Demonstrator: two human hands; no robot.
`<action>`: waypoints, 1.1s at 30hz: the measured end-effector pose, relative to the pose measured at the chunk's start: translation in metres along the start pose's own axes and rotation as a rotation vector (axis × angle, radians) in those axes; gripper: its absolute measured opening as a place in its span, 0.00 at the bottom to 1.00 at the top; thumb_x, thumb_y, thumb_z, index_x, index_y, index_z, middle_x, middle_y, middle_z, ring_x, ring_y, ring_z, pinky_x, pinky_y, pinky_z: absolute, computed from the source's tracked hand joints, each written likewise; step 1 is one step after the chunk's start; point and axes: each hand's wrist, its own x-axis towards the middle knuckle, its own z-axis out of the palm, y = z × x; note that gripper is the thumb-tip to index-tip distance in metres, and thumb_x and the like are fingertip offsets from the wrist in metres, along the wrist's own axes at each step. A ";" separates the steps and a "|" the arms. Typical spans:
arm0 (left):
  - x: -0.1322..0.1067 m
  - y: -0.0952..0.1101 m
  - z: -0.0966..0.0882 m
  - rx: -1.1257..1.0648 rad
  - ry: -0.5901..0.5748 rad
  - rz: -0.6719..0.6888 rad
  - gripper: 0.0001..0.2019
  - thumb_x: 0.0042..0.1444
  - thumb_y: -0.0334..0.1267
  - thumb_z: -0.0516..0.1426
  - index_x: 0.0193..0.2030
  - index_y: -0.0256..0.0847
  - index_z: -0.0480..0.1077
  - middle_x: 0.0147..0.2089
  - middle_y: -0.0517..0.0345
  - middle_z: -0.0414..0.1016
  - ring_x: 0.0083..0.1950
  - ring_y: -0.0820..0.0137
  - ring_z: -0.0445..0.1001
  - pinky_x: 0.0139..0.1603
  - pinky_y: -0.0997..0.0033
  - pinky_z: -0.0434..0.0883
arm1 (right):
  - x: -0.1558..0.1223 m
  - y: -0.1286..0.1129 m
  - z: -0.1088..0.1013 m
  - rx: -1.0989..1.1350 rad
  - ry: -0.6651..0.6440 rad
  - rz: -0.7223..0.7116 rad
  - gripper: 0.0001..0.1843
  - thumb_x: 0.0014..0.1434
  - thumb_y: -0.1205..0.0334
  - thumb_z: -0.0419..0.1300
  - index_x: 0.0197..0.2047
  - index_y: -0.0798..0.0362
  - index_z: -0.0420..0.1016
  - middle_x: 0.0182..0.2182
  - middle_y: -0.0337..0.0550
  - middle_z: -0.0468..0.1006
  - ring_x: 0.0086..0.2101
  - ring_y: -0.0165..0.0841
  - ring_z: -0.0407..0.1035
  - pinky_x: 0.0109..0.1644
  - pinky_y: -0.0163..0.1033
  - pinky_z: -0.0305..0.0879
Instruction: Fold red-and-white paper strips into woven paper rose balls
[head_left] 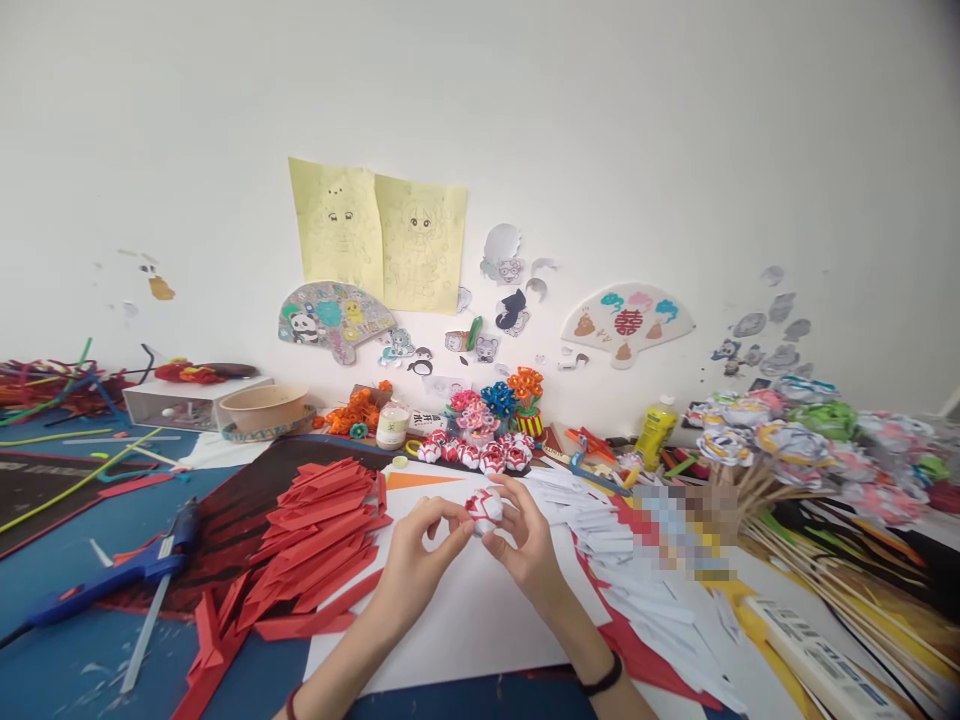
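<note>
Between my two hands is a small red and white folded-paper flower [486, 510], held above a white paper sheet [450, 630]. My left hand [427, 545] pinches its left side with thumb and forefinger. My right hand [525, 535] wraps its fingers around the right side, thumb underneath. To the left lies a big pile of folded red paper strips [315, 540]. Folded white paper strips [622, 560] spread out on the right. Behind my hands sits a row of finished red and white paper flowers [480, 453].
A blue glue gun [142, 565] with a glue stick lies at the left. A tan bowl [264, 408] and a white box [187, 402] stand at the back left. Paper flowers on sticks [795, 450], a yellow bottle [657, 430] and a long white box [817, 660] are at the right.
</note>
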 end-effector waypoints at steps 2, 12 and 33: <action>-0.002 -0.001 0.001 0.073 -0.002 0.057 0.09 0.62 0.43 0.54 0.34 0.41 0.70 0.31 0.60 0.71 0.33 0.70 0.64 0.36 0.71 0.60 | 0.000 0.000 0.000 -0.015 -0.003 0.004 0.32 0.54 0.55 0.67 0.59 0.47 0.61 0.46 0.48 0.71 0.43 0.41 0.73 0.48 0.45 0.70; -0.005 0.000 0.004 0.310 0.004 0.274 0.07 0.66 0.35 0.49 0.35 0.41 0.63 0.33 0.59 0.68 0.37 0.68 0.63 0.39 0.68 0.61 | 0.000 -0.002 0.002 0.012 -0.011 0.005 0.33 0.53 0.51 0.67 0.58 0.47 0.62 0.46 0.47 0.70 0.42 0.41 0.72 0.46 0.43 0.69; -0.007 -0.004 0.004 0.775 0.217 0.573 0.02 0.63 0.33 0.55 0.38 0.41 0.68 0.32 0.56 0.74 0.33 0.66 0.64 0.35 0.66 0.56 | 0.001 -0.009 0.007 0.269 -0.046 0.181 0.33 0.53 0.54 0.68 0.59 0.44 0.60 0.48 0.47 0.71 0.43 0.38 0.72 0.49 0.45 0.69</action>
